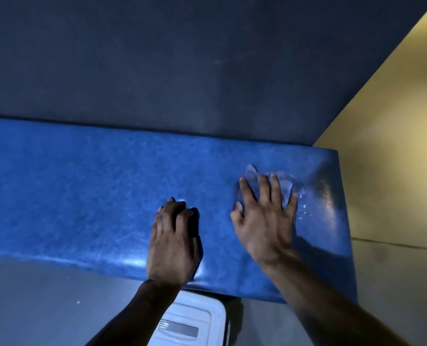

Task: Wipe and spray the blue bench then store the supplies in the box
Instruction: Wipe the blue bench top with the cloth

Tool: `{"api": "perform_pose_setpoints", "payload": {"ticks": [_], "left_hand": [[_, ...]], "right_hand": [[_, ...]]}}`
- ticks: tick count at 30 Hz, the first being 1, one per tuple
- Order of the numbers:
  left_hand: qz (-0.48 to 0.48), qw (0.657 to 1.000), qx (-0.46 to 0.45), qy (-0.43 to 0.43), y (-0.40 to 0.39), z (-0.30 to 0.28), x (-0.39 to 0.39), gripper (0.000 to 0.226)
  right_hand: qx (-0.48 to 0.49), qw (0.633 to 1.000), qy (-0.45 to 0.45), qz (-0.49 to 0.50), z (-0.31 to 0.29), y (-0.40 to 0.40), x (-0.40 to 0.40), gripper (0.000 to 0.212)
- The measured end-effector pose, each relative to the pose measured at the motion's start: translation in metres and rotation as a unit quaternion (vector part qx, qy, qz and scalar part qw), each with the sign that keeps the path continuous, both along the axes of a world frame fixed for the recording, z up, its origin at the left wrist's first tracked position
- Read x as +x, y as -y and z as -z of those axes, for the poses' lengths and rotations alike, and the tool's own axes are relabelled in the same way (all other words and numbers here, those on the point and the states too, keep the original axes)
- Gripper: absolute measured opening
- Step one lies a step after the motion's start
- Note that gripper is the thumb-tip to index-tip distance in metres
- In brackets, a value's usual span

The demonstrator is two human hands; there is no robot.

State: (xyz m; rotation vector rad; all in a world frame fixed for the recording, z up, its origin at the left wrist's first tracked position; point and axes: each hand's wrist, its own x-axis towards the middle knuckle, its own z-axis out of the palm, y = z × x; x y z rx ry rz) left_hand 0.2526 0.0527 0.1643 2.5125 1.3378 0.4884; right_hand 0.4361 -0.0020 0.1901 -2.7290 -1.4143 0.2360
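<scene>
The blue bench (82, 196) runs across the view, its padded top shiny and scuffed. My right hand (265, 221) lies flat with fingers spread, pressing a thin bluish wipe (286, 186) onto the bench near its right end. Small wet droplets glisten on the surface just right of that hand. My left hand (175, 240) rests on the bench's front part, fingers curled under, with nothing visible in it. A white box (195, 320) with a lid stands on the floor below the bench's front edge, between my forearms.
A dark blue wall (182, 58) rises behind the bench. A yellow wall (387, 121) stands at the right, just past the bench's end. Grey floor (45, 303) lies in front of the bench.
</scene>
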Motion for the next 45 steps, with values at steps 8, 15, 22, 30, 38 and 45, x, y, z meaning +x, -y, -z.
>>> {"api": "perform_pose_setpoints", "payload": {"ticks": [8,15,22,30,38,45], "left_hand": [[-0.058,0.997,-0.008,0.055,0.012,-0.001,0.014,0.017],[0.067,0.996,-0.051,0.022,0.051,-0.001,0.069,0.038],[0.057,0.998,-0.032,0.006,0.050,0.004,0.069,0.049],[0.054,0.998,-0.026,0.001,0.049,0.006,0.069,0.053],[0.055,0.998,-0.024,0.003,0.050,0.005,0.067,0.052],[0.054,0.998,-0.035,-0.008,0.052,0.004,0.068,0.052]], "right_hand": [[0.137,0.987,0.047,-0.073,0.016,0.126,-0.037,0.057],[0.137,0.969,0.121,-0.167,0.039,0.154,-0.013,0.057],[0.049,0.977,0.051,-0.203,0.009,0.095,0.051,0.076],[-0.051,0.996,-0.024,-0.074,0.008,-0.008,0.135,0.065],[-0.014,0.999,0.001,0.048,0.010,-0.018,0.128,0.063],[0.032,0.993,0.006,0.116,0.012,0.063,0.090,0.063]]}}
